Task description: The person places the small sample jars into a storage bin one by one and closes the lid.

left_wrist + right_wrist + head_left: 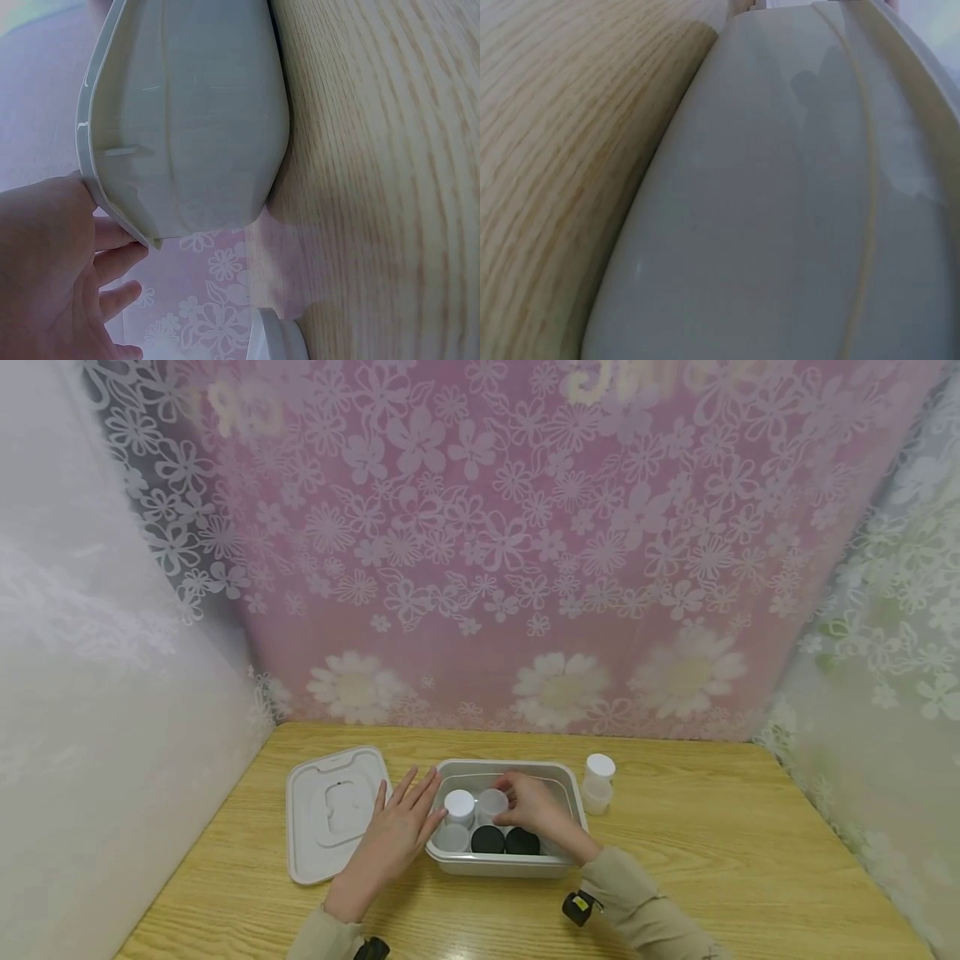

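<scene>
A pale grey plastic box (506,866) sits on the table with several small jars inside. My right hand (536,806) reaches in over the right side and pinches a translucent-topped jar (492,803) between thumb and fingers. Left of that stands a white-lidded jar (459,806); along the near wall are another translucent-topped jar (452,838) and two black-lidded jars (487,840). My left hand (401,827) rests at the box's left rim, fingers extended. In the left wrist view its thumb touches the rim (85,142). The right wrist view shows only the box's outer wall (742,195) and table.
The box's lid (307,827) lies flat on the wooden table (712,877), left of the box. Beyond the box's right back corner stands a white-capped clear container (599,768). A pink flowered curtain (480,568) hangs behind the table, with pale sheets at both sides.
</scene>
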